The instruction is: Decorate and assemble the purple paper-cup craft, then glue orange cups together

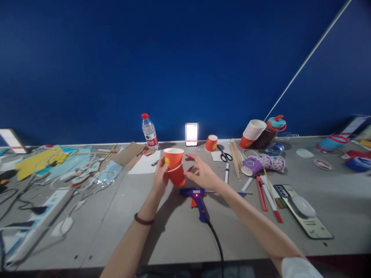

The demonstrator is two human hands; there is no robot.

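Observation:
My left hand (pixel 161 174) is wrapped round the side of two orange paper cups (pixel 176 175), held upright above the table. One cup sits partway inside the other, with its pale rim on top and the lower cup's rim showing as a line around the middle. To the right of the cups is my right hand (pixel 200 172), fingers apart and curved, the tips very close to the cup wall. Whether they touch it I cannot tell. Below, a blue glue gun (pixel 199 202) lies on the table with a red light lit.
Behind the cups stand a water bottle (pixel 149 133), a phone (pixel 191 134) and a small orange cup (pixel 211 143). Scissors (pixel 226 156), wooden sticks (pixel 235 158), stacked cups (pixel 252 133), purple cups (pixel 262 163) and a phone (pixel 303 211) lie rightward. A power strip (pixel 39 226) is at left.

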